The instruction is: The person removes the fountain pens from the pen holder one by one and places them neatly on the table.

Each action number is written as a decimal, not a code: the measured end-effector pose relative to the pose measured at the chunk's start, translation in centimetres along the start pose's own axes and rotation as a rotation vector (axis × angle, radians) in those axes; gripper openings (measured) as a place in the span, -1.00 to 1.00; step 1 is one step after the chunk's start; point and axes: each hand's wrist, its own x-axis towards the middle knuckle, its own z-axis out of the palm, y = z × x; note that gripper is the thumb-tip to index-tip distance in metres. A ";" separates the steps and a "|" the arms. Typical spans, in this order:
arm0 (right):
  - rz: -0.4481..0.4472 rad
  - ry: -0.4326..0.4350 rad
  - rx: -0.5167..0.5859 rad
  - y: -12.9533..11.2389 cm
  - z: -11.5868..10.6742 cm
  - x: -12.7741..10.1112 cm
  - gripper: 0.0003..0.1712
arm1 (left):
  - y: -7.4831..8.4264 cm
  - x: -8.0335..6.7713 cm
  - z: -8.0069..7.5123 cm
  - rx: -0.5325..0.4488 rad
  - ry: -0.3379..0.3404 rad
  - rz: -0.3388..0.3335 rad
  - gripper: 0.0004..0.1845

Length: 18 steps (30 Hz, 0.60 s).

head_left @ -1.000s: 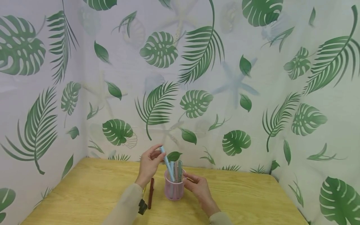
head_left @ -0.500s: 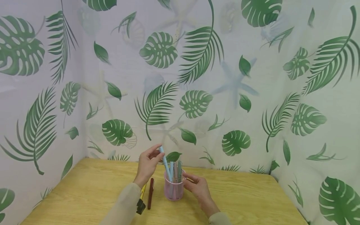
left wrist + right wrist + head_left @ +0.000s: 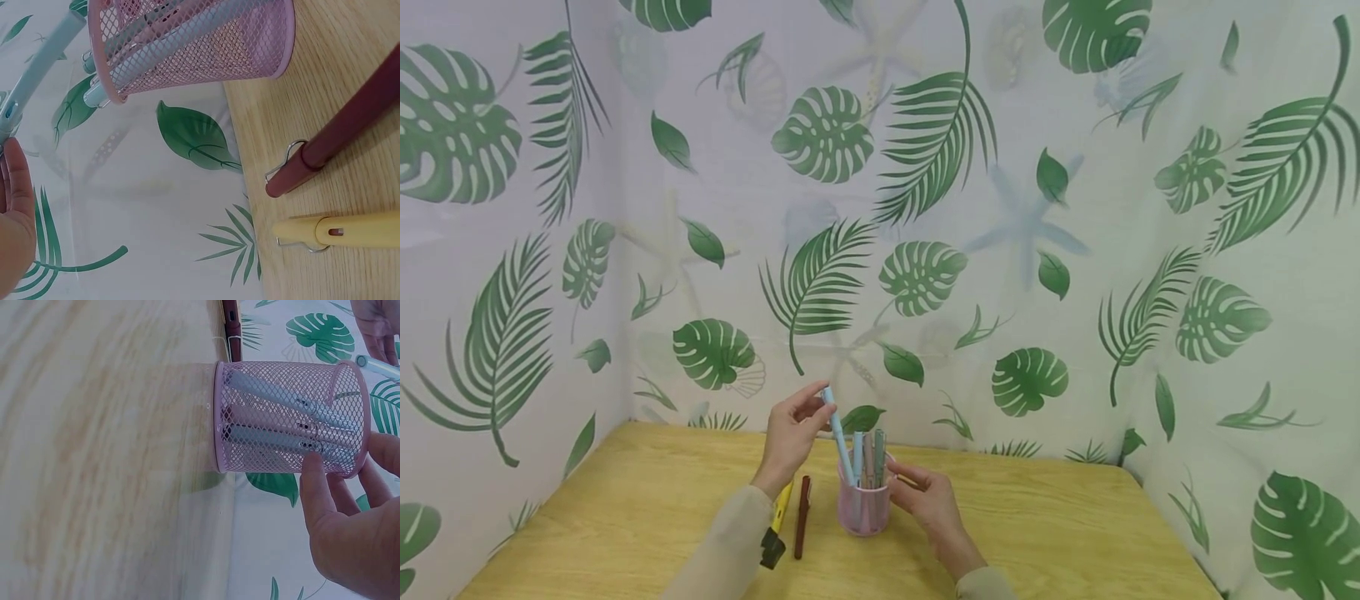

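Holding: the left hand pinches the top end of a light blue pen between thumb and fingers, above the counter.
Blue pen: it is tilted, its upper end toward the left hand, its lower end inside the pink mesh cup. In the left wrist view the pen crosses the rim of the cup and only the palm edge of the hand shows.
Right hand: the right hand touches the right side of the cup near the rim. In the right wrist view its fingers are curled lightly against the mesh; I cannot tell if they really grip it.
Pink mesh cup: it stands upright on the counter, near the middle of the far edge, between the two hands.
Inside the cup: some other pens in pale blue, grey and pink stand there, leaning together.
Dark red pen: the dark red pen lies flat on the counter just to the left of the cup, not touching it; its clip shows in the left wrist view.
Yellow pen: the yellow pen lies beside the dark red one, farther left, partly under the left sleeve.
Behind: a leaf-print curtain hangs along the far and side edges of the counter.
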 end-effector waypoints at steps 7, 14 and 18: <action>-0.007 0.007 0.013 0.1 -0.1 0.0 -0.55 | -0.2 0.0 -0.5 0.007 -0.020 -0.020 -0.58; -0.010 -0.016 0.006 0.3 -0.2 0.3 -0.52 | -0.4 -0.4 -1.2 -0.026 -0.025 -0.036 -0.59; 0.000 -0.019 0.001 0.2 -0.2 0.5 -0.53 | -0.5 -0.3 -1.5 -0.022 -0.034 -0.048 -0.60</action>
